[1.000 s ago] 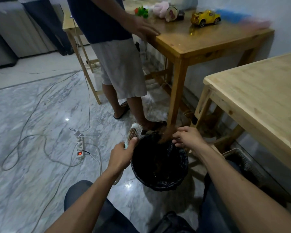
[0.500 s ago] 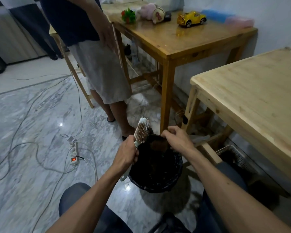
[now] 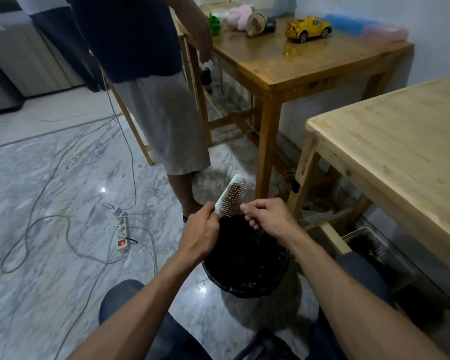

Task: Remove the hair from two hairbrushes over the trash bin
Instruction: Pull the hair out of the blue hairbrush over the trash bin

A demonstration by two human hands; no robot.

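A pale paddle hairbrush point(image 3: 233, 196) with a brown bristle pad is held tilted over the far rim of the trash bin point(image 3: 270, 284), which is lined with a black bag. My left hand point(image 3: 202, 235) grips the brush by its handle. Just right of the bristles, my right hand point(image 3: 266, 216) has its fingers curled and pinched together; I cannot make out whether hair is between them. Only one hairbrush is in view.
A person in grey shorts point(image 3: 164, 126) stands just beyond the bin. A power strip point(image 3: 122, 231) and cables lie on the marble floor at left. Two wooden tables point(image 3: 400, 157) stand at right, the far one holding a yellow toy car point(image 3: 307, 28). A white mesh basket point(image 3: 374, 245) sits under the near table.
My left hand has raised the brush higher over the bin's far rim. My right hand moved left, close to the bristles. The standing person shifted left.
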